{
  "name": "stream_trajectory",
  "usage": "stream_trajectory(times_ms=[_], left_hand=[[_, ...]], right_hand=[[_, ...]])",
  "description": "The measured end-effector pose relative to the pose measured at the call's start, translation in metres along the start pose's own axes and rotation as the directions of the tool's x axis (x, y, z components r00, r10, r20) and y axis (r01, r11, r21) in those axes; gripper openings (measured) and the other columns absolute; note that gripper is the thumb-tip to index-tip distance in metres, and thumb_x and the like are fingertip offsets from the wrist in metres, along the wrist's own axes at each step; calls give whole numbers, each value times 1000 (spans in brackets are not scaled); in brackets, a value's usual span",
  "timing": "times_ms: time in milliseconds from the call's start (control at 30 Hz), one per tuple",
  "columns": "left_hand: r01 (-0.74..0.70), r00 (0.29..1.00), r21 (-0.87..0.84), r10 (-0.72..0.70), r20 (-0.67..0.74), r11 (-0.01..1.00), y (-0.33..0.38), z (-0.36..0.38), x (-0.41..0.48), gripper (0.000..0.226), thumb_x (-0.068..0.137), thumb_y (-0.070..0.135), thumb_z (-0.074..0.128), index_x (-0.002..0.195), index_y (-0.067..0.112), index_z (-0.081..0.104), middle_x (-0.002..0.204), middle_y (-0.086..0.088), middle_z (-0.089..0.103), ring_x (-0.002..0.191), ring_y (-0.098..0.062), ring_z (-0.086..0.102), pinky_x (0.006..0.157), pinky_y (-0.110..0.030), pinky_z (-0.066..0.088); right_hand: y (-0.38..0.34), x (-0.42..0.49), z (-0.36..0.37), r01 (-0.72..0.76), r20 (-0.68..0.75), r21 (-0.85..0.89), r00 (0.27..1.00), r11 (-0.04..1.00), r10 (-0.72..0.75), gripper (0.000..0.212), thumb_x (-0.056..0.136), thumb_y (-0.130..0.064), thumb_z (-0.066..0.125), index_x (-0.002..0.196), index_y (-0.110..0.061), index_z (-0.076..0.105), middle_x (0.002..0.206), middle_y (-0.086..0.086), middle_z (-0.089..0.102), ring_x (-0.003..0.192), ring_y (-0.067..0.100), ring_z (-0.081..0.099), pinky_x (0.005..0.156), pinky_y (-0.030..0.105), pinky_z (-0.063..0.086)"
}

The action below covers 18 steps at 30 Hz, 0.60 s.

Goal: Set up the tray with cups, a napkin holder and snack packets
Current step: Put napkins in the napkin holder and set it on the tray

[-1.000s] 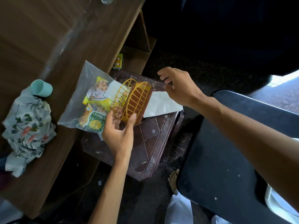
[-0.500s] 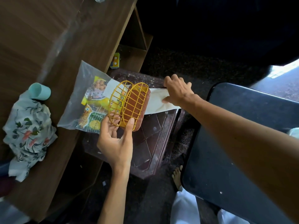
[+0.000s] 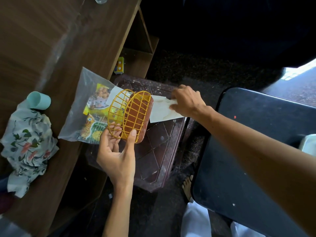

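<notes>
- Head view: the left hand [image 3: 118, 156] grips the yellow wire napkin holder [image 3: 130, 115] at its lower edge, thumb on the near wire loop, fingers behind the far one. The holder is tipped on its side, above the near-left part of the dark maroon patterned tray [image 3: 159, 151].
- The right hand [image 3: 187, 102] pinches the white paper napkin [image 3: 162, 112], fingers curled over its outer end. A white corner also shows past the holder's far loop, so we read the napkin as threaded between the loops.
- We judge the step in hand as loading the napkin; the holder is not yet set down.
- Handling: the holder looks light and stiff, and thin wire can roll in the fingers. We'd grip across both loops near the brown base.
- The napkin is limp and tears easily. We'd take it flat by an edge and feed it slowly so it doesn't snag on the grid.
- The clear plastic bag of snack packets [image 3: 89, 106] lies on the edge of the brown wooden table [image 3: 68, 40], overlapping the tray's corner. It looks slick and floppy; support it from below.
- The mint-green plastic cup [image 3: 39, 100] lies on its side against the floral cloth [image 3: 29, 142], well apart from the tray.
</notes>
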<state>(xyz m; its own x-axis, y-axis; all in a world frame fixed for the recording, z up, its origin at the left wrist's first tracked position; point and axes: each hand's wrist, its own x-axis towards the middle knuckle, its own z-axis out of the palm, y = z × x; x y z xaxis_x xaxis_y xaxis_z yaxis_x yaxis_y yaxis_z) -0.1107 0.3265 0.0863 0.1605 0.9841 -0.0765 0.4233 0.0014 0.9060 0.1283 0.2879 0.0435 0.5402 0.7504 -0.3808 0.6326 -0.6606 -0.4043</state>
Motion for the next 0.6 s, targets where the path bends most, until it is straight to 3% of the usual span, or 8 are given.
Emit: stream_trajectory(times_ms=[133,233,267,333,400,433,500,600], left_hand=[[-20,1000,8,20,1,1000,-5,-3,1,68,78,42,84,134,12,60,124,-6,73,116,-16,71,98,-49,59],[-40,999,16,40,12,999,-7,-4,-1,64,81,37,85,134,12,60,124,-6,73,117,-17,71,97,-49,60],[-46,999,15,46,17,999,-7,-4,-2,64,80,37,85,134,11,60,123,-6,73,116,-17,71,97,-49,60],[-62,998,11,62,34,998,-4,-3,-6,65,79,41,84,132,11,61,121,-4,74,115,-14,72,96,-45,61],[-94,993,14,92,73,995,2,1,-13,60,78,46,84,128,18,63,118,8,74,113,-7,71,97,-37,60],[-119,988,27,116,98,992,6,3,-17,55,78,47,84,125,25,63,116,21,73,113,-1,70,97,-33,60],[-164,975,41,155,161,986,13,9,-27,57,76,48,82,127,34,60,109,42,68,110,11,66,98,-31,58],[-214,929,8,201,310,977,17,21,-44,55,75,46,81,126,33,62,116,32,70,115,2,68,101,-40,57]], right_hand=[[11,-11,3,-21,-86,228,995,973,42,30,90,-20,68,117,-11,57,107,14,66,87,31,62,71,35,47],[24,-32,0,-63,-84,474,990,878,116,44,90,-19,68,131,-17,55,111,2,64,84,18,58,62,22,43],[29,-42,-2,-88,-76,580,984,810,161,42,89,-19,68,129,-20,58,109,-5,63,85,14,59,59,16,43],[39,-67,-7,-137,-11,825,966,548,257,30,87,-19,68,117,-25,65,102,-10,70,79,7,67,56,13,48],[50,-96,-10,-172,87,952,945,253,317,26,84,-17,68,108,-26,68,97,-4,75,82,10,73,66,28,59],[57,-110,-11,-187,125,969,934,160,334,26,84,-16,68,108,-24,68,99,-2,76,89,17,74,75,40,62],[71,-140,-13,-188,162,981,920,40,357,28,84,-15,67,111,-20,68,106,3,76,97,29,73,86,59,57],[96,-185,-17,-146,149,988,893,-40,425,25,89,-11,63,113,-17,68,110,6,75,101,33,71,90,67,48]])
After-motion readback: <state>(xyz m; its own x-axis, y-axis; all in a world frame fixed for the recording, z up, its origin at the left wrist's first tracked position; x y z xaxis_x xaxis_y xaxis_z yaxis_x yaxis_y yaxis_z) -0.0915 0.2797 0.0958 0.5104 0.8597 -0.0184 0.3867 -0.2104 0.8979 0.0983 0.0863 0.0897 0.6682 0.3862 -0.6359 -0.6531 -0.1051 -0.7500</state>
